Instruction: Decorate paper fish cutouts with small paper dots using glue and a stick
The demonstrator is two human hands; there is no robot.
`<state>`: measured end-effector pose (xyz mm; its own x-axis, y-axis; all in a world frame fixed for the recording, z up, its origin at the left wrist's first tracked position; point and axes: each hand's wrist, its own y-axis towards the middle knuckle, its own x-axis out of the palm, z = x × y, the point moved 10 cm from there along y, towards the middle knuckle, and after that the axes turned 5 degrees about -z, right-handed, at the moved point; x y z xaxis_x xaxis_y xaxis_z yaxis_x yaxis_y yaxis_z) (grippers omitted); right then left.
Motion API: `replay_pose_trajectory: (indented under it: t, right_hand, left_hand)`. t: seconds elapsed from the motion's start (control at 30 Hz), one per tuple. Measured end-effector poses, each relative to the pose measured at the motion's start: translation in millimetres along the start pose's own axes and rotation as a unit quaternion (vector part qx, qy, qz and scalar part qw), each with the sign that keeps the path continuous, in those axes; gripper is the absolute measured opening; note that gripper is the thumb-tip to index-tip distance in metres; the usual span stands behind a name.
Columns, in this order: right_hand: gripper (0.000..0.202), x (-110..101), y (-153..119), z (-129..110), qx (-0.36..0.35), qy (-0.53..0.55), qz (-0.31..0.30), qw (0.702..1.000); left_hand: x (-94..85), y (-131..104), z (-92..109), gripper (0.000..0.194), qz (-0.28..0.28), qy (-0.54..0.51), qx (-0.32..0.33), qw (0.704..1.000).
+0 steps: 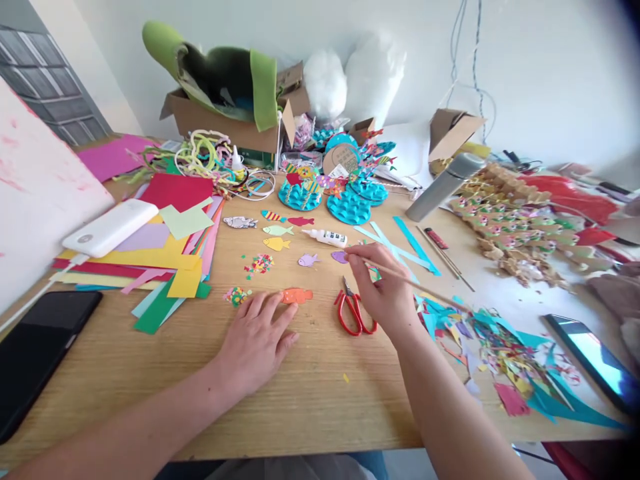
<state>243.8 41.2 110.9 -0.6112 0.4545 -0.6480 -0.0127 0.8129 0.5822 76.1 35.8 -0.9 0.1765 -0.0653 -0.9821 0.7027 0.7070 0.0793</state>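
My left hand [260,337] lies flat on the table with its fingertips at an orange paper fish [298,295]. Between the fingers of my right hand [383,287] is a thin wooden stick [430,289], pointing back to the right. Red-handled scissors [350,313] lie just left of that hand, partly beside it. A purple paper fish [339,257] sits close to the stick's front end. Small colourful paper dots [260,265] form piles near my left hand. A white glue bottle [327,237] lies on its side behind, among several cut paper fish [277,244].
Coloured paper sheets [175,260] are stacked at left, with a white power bank [111,227] on them and a black phone [45,353] in front. Paper scraps [515,353] and another phone [595,353] lie at right. A grey flask [445,187] and blue egg-tray pieces [350,208] stand behind.
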Motion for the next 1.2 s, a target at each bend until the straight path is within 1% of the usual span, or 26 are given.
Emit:
replay_pose_trajectory:
  t: [0.03, 0.1, 0.13, 0.2, 0.23, 0.3, 0.37, 0.47, 0.57, 0.67, 0.77, 0.83, 0.9, 0.97, 1.03, 1.1, 1.13, 1.2]
  right_hand:
    - [0.016, 2.7, -1.1, -6.4, -0.026, -0.018, -0.036, 0.999]
    - [0.02, 14.8, -10.5, -15.9, -0.07, -0.069, -0.116, 0.988]
    - [0.022, 24.4, -18.3, -16.9, -0.079, -0.104, -0.162, 0.978]
    - [0.023, 41.1, -35.6, -14.7, -0.085, -0.18, -0.223, 0.954]
    - [0.022, 48.5, -43.9, -12.5, -0.085, -0.214, -0.243, 0.942]
    - [0.019, 58.9, -56.4, -8.6, -0.084, -0.266, -0.255, 0.926]
    - [0.015, 66.4, -63.9, -5.0, -0.081, -0.301, -0.255, 0.915]
    - [0.013, 73.5, -68.5, -1.5, -0.075, -0.328, -0.255, 0.906]
    - [0.014, 74.9, -69.1, -0.8, -0.068, -0.333, -0.253, 0.906]
    - [0.019, 71.0, -67.8, -3.4, -0.064, -0.313, -0.242, 0.916]
    - [0.023, 62.8, -64.8, -7.7, -0.066, -0.264, -0.212, 0.939]
    - [0.023, 54.1, -61.3, -9.7, -0.062, -0.213, -0.176, 0.959]
    - [0.02, 42.2, -56.8, -9.6, -0.047, -0.148, -0.125, 0.98]
    - [0.016, 29.1, -51.4, -3.5, -0.002, -0.079, -0.072, 0.994]
    - [0.017, 17.3, -45.3, 9.2, 0.075, -0.009, -0.025, 0.997]
    - [0.023, 8.7, -38.5, 21.9, 0.155, 0.065, 0.018, 0.986]
    - [0.027, 6.2, -34.0, 25.4, 0.18, 0.103, 0.037, 0.978]
    - [0.031, 5.3, -22.2, 26.2, 0.198, 0.159, 0.062, 0.965]
  left_hand:
    - [-1.1, -0.2, 0.2, 0.041, 0.005, 0.002, 0.001, 1.0]
    - [-3.7, -0.8, 0.9, 0.041, 0.017, 0.006, 0.003, 1.0]
    - [-4.9, -1.1, 1.2, 0.04, 0.023, 0.007, 0.004, 1.0]
    - [-6.8, -1.7, 2.5, 0.039, 0.032, 0.008, 0.01, 0.999]
    - [-7.4, -1.9, 3.1, 0.039, 0.036, 0.009, 0.013, 0.999]
    - [-8.0, -2.0, 4.0, 0.039, 0.041, 0.007, 0.019, 0.999]
    - [-8.6, -2.1, 3.5, 0.038, 0.046, 0.003, 0.017, 0.999]
    - [-10.5, -2.1, 2.8, 0.036, 0.054, -0.003, 0.013, 0.998]
    - [-11.6, -1.4, 3.3, 0.035, 0.051, -0.006, 0.014, 0.999]
    - [-12.9, -0.6, 3.1, 0.035, 0.045, -0.008, 0.011, 0.999]
    - [-14.4, -1.0, 4.1, 0.036, 0.044, -0.004, 0.014, 0.999]
    - [-14.1, -1.9, 4.4, 0.037, 0.04, -0.002, 0.014, 0.999]
    - [-12.7, -3.1, 3.9, 0.038, 0.034, 0.0, 0.01, 0.999]
    - [-11.8, -4.2, 3.6, 0.039, 0.031, 0.005, 0.008, 0.999]
    - [-11.9, -4.7, 4.0, 0.04, 0.033, 0.009, 0.01, 0.999]
    - [-11.9, -4.1, 3.8, 0.04, 0.033, 0.009, 0.01, 0.999]
    - [-11.5, -3.6, 3.5, 0.039, 0.031, 0.007, 0.008, 0.999]
    - [-10.7, -2.4, 2.4, 0.04, 0.026, 0.002, 0.004, 1.0]
